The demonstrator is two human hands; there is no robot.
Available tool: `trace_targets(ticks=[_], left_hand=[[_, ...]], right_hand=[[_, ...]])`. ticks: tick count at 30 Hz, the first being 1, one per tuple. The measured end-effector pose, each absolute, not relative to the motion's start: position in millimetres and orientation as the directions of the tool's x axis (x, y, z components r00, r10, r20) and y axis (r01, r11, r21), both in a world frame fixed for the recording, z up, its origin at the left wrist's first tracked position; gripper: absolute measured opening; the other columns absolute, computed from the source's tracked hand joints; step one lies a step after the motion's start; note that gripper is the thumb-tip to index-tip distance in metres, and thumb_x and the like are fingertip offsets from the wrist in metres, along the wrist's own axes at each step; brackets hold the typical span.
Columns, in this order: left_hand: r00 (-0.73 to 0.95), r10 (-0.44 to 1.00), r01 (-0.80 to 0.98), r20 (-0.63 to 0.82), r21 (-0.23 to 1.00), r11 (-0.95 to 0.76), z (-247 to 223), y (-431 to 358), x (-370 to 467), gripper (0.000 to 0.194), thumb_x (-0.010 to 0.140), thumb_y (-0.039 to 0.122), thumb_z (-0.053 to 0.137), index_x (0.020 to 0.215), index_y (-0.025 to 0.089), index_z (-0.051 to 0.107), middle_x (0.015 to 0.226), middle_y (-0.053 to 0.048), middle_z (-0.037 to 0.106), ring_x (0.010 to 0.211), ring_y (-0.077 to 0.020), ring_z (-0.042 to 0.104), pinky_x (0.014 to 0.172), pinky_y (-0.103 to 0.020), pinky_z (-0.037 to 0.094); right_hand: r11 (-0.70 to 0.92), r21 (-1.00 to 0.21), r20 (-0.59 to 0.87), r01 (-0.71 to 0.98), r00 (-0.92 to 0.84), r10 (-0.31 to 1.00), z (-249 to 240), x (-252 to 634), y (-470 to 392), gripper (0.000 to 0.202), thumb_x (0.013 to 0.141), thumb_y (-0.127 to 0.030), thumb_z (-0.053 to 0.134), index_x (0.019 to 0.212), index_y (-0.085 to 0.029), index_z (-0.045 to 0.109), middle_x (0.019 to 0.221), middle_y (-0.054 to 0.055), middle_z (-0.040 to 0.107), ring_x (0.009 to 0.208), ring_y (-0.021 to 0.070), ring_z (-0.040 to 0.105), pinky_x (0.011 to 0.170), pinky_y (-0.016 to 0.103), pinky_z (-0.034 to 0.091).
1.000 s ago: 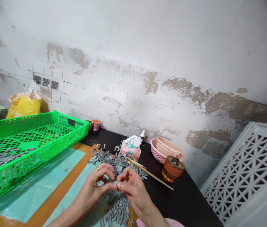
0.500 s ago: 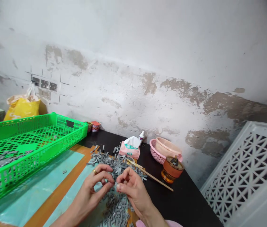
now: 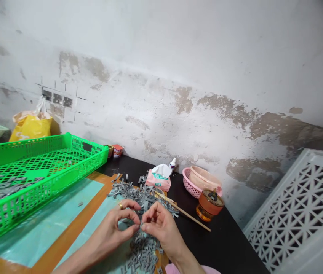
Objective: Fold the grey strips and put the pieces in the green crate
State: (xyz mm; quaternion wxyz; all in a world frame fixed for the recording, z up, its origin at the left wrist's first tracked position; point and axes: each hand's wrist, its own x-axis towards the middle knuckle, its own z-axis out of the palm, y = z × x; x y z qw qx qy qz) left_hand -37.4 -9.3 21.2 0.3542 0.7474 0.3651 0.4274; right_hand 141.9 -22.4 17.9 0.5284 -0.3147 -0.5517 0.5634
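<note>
My left hand (image 3: pixel 119 224), a ring on one finger, is curled with thumb and fingertips together. My right hand (image 3: pixel 163 227) pinches right beside it, and the fingertips of both hands meet or nearly meet. Whatever lies between them is too small and covered to make out. Behind the hands spreads a loose heap of grey strips (image 3: pixel 126 191). Under and in front of them lies a heap of small grey looped pieces (image 3: pixel 143 254); the hands hide part of it.
On the left stands a green crate (image 3: pixel 50 179) with grey pieces inside. A tissue pack (image 3: pixel 158 182), a wooden stick (image 3: pixel 192 217), pink baskets (image 3: pixel 191 186) and an amber jar (image 3: pixel 209 205) sit toward the right. A white lattice panel (image 3: pixel 295 205) rises at far right.
The view has shifted slightly, so the surroundings sit a little farther right. Both hands stay fingertip to fingertip, with only small finger movements.
</note>
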Motion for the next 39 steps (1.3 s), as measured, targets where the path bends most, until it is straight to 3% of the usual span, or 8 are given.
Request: trace_targets(ticks=[20, 24, 26, 28, 31, 34, 39], left_hand=[[0.508, 0.811, 0.157, 0.292, 0.894, -0.420, 17, -8, -41, 0.015, 0.079, 0.023, 0.061, 0.067, 0.019, 0.068, 0.106, -0.007, 0.063, 0.101, -0.0236, 0.060, 0.091, -0.034, 0.043], [0.457, 0.826, 0.174, 0.331, 0.877, -0.448, 8, -6, -38, 0.014, 0.080, 0.019, 0.058, 0.068, 0.019, 0.064, 0.105, -0.007, 0.062, 0.102, -0.0225, 0.058, 0.091, -0.033, 0.043], [0.419, 0.839, 0.176, 0.348, 0.875, -0.451, 4, -5, -37, 0.014, 0.081, 0.018, 0.057, 0.068, 0.019, 0.062, 0.103, -0.007, 0.062, 0.101, -0.0223, 0.058, 0.091, -0.033, 0.043], [0.397, 0.846, 0.170, 0.357, 0.877, -0.449, 2, -4, -36, 0.013, 0.081, 0.018, 0.057, 0.068, 0.019, 0.060, 0.100, -0.007, 0.062, 0.099, -0.0224, 0.058, 0.090, -0.033, 0.043], [0.389, 0.851, 0.163, 0.353, 0.883, -0.441, 1, -4, -35, 0.013, 0.079, 0.017, 0.058, 0.066, 0.019, 0.058, 0.099, -0.007, 0.062, 0.097, -0.0229, 0.058, 0.089, -0.033, 0.043], [0.379, 0.855, 0.159, 0.353, 0.886, -0.436, 1, -4, -34, 0.012, 0.077, 0.017, 0.058, 0.066, 0.019, 0.057, 0.097, -0.007, 0.062, 0.096, -0.0235, 0.058, 0.087, -0.033, 0.043], [0.343, 0.871, 0.124, 0.351, 0.902, -0.413, 5, -3, -33, 0.016, 0.079, 0.021, 0.057, 0.063, 0.019, 0.056, 0.092, -0.007, 0.063, 0.094, -0.0247, 0.058, 0.085, -0.033, 0.043]], right_hand=[[0.189, -0.973, 0.217, -0.129, -0.253, 0.943, 7, 141, -18, 0.029, 0.062, -0.022, 0.079, 0.074, -0.021, 0.053, 0.073, -0.003, 0.062, 0.068, 0.0142, 0.055, 0.066, 0.025, 0.040], [0.165, -0.985, 0.174, -0.058, -0.224, 0.959, 3, 140, -16, 0.024, 0.062, -0.015, 0.073, 0.075, -0.021, 0.055, 0.072, -0.003, 0.062, 0.068, 0.0150, 0.056, 0.065, 0.025, 0.042], [0.208, -0.976, 0.190, 0.070, -0.206, 0.960, 3, 138, -16, 0.025, 0.062, -0.009, 0.070, 0.081, -0.021, 0.060, 0.076, -0.001, 0.063, 0.071, 0.0163, 0.057, 0.066, 0.026, 0.043], [0.331, -0.900, 0.278, 0.285, -0.212, 0.937, 5, 136, -19, 0.025, 0.065, -0.005, 0.065, 0.083, -0.021, 0.064, 0.080, 0.000, 0.063, 0.072, 0.0169, 0.057, 0.066, 0.027, 0.042], [0.520, -0.675, 0.431, 0.523, -0.293, 0.854, 7, 136, -23, 0.020, 0.074, -0.004, 0.059, 0.080, -0.022, 0.066, 0.081, 0.003, 0.062, 0.073, 0.0179, 0.056, 0.066, 0.029, 0.039], [0.588, -0.566, 0.495, 0.578, -0.332, 0.803, 7, 138, -25, 0.018, 0.078, -0.006, 0.057, 0.082, -0.021, 0.065, 0.083, 0.004, 0.063, 0.078, 0.0194, 0.057, 0.069, 0.029, 0.039], [0.573, -0.573, 0.539, 0.586, -0.257, 0.802, 5, 140, -23, 0.016, 0.075, -0.003, 0.061, 0.078, -0.019, 0.064, 0.079, 0.003, 0.062, 0.073, 0.0176, 0.058, 0.066, 0.026, 0.041]])
